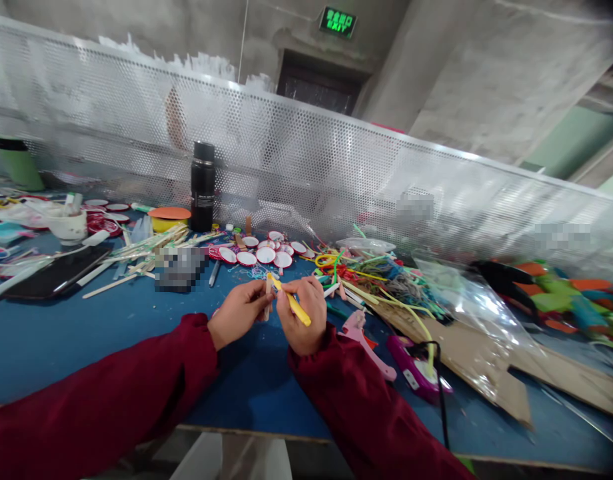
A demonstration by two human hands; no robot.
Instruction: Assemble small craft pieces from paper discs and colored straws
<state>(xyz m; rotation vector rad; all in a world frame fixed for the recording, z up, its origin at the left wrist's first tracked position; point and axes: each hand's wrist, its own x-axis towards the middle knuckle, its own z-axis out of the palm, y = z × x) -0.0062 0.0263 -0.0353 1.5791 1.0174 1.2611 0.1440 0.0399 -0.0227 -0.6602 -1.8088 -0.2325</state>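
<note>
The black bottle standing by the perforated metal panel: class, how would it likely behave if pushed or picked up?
Tall and narrow, the black bottle might tip if pushed near its lid. Being round, it would probably roll if laid down. Its straight sides suggest stiffness; hidden contents leave weight uncertain.

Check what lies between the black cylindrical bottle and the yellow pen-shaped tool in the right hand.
The head view shows white round red-rimmed discs there, with small tangled pale scraps nearer the tool.
</note>
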